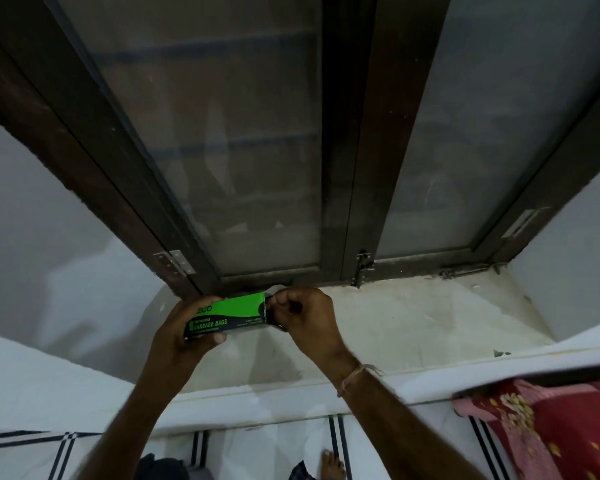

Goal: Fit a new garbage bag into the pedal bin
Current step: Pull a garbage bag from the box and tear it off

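You're facing a big dark-framed window (336, 133) with two frosted panes, and it fills most of the view. Below it runs a pale stone sill (413, 317), scuffed and stained, with white wall on both sides. Lower down there's white tiled floor (274, 445) with thin black stripes, and a red patterned cloth (548, 431) sits at the lower right, tucked under the ledge's edge. One bare foot (331, 465) shows on the tiles at the bottom.

Both arms reach up to the middle, over the sill. Your left hand (184, 327) wraps around the left end of a green and black garbage bag box (227, 315), fingers curled over the top and thumb pressed along the bottom edge, so that's a firm hold. The box lies level, printed side towards you, held just above the sill in front of the window's lower rail. Your right hand (307, 315) is at the box's right end, fingers bunched and pinching at the open flap there; what they've got hold of inside is too dark to tell. A thin thread band (355, 375) circles your right wrist. Small metal hinge (174, 263) on the frame, left of the box.
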`<state>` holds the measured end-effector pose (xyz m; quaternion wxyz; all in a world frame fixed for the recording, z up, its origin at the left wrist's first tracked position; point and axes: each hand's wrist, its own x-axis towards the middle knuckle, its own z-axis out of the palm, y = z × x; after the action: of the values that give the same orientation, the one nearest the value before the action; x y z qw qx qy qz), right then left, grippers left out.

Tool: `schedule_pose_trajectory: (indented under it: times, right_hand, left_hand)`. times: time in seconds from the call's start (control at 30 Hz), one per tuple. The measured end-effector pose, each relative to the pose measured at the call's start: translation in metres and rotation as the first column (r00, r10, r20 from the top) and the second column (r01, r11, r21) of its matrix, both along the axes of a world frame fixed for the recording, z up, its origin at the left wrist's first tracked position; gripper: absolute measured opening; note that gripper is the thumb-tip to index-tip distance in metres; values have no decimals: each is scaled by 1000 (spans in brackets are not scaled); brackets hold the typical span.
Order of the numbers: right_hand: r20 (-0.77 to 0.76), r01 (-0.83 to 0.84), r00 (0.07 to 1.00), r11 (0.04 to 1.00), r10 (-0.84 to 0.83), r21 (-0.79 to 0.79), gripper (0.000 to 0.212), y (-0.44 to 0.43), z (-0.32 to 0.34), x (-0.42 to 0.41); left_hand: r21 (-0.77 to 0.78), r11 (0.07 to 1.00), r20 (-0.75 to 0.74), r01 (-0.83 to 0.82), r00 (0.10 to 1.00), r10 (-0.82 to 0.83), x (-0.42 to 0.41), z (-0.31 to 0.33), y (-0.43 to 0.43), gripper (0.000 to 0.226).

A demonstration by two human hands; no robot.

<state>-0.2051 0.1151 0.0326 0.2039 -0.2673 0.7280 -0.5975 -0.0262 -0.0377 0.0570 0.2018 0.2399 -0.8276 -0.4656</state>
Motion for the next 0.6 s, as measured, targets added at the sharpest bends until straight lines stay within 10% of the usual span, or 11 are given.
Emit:
schedule_pose_trajectory:
  times: [0.27,0.6]
  right_hand:
    - [-161,-2,987,998,-7,-56,6,6,19,-2]
    - [257,-87,960,990,114,-114,33,23,27,-6]
  left_hand:
    - [-19,1000,-13,-11,1000,11,3,5,-1,54]
    - [-167,984,47,-60,997,69,-2,-1,-3,54]
